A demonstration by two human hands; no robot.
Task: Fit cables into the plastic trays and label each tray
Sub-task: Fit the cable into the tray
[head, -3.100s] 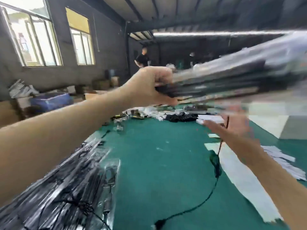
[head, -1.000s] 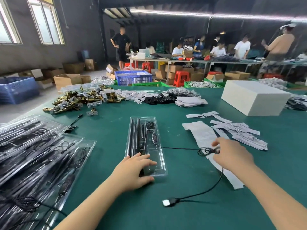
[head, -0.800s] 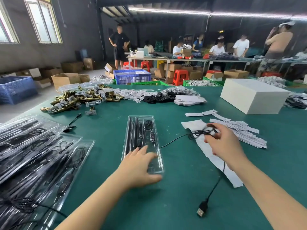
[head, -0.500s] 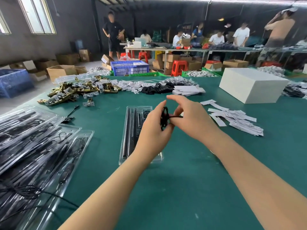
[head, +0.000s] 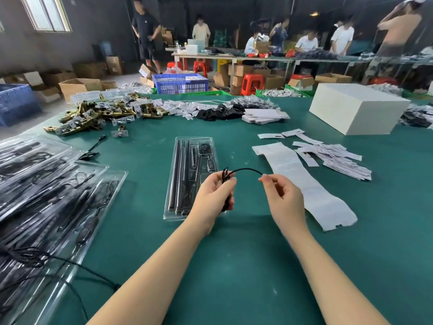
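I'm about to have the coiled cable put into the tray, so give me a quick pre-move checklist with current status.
1. Left hand holds the cable coil: ok.
2. Right hand pinches the cable's free end: ok.
3. Tray flat on the table, under the hands: ok.
4. Free pocket in the tray for the coil: cannot tell, left hand hides the near part.
5. Cable free of the other trays at left: ok.
6. Labels beside the tray, to its right: ok.
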